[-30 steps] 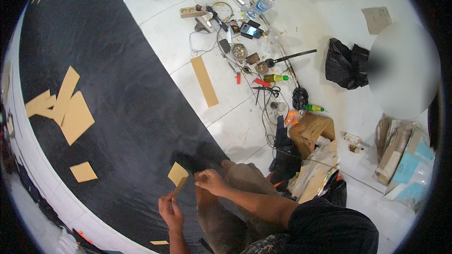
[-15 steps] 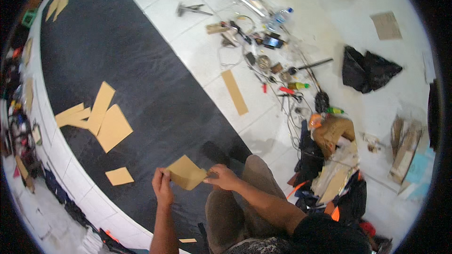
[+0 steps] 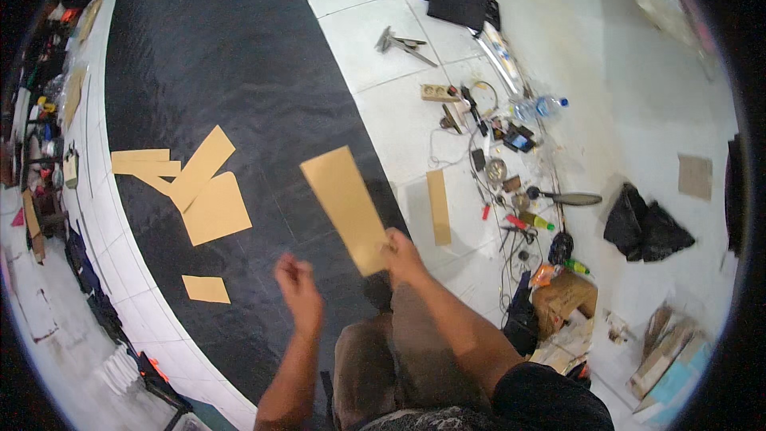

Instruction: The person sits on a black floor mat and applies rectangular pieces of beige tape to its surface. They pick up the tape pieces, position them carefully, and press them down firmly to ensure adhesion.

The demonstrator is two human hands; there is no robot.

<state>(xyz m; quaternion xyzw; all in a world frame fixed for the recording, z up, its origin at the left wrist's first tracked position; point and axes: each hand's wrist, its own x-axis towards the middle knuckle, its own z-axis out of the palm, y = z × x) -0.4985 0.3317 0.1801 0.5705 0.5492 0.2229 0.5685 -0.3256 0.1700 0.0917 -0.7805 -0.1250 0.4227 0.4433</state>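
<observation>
My right hand (image 3: 403, 256) grips the lower end of a long tan rectangular piece of card (image 3: 341, 206), thumb and fingers closed on its edge. The card is raised over the black mat, tilted with its top toward the left. My left hand (image 3: 300, 291) is off the card, in the air left of my knees; motion blurs its partly curled fingers. On the mat lie a small tan piece (image 3: 206, 289), a large tan piece (image 3: 219, 209) and a long tan strip (image 3: 204, 168) overlapping it, beside narrower strips (image 3: 142, 161).
The black mat (image 3: 239, 56) runs along white tiles. On the right are a narrow tan strip (image 3: 439, 207), a caliper (image 3: 403, 44), a power strip (image 3: 439, 93), a water bottle (image 3: 541, 107), cables, scissors, a black bag (image 3: 646, 223) and a cardboard box (image 3: 562, 299). Clutter lines the far left.
Both hands held the card before; now my left hand has let go and drawn away. My right hand has swung the card up, showing its full length. The view has shifted.
</observation>
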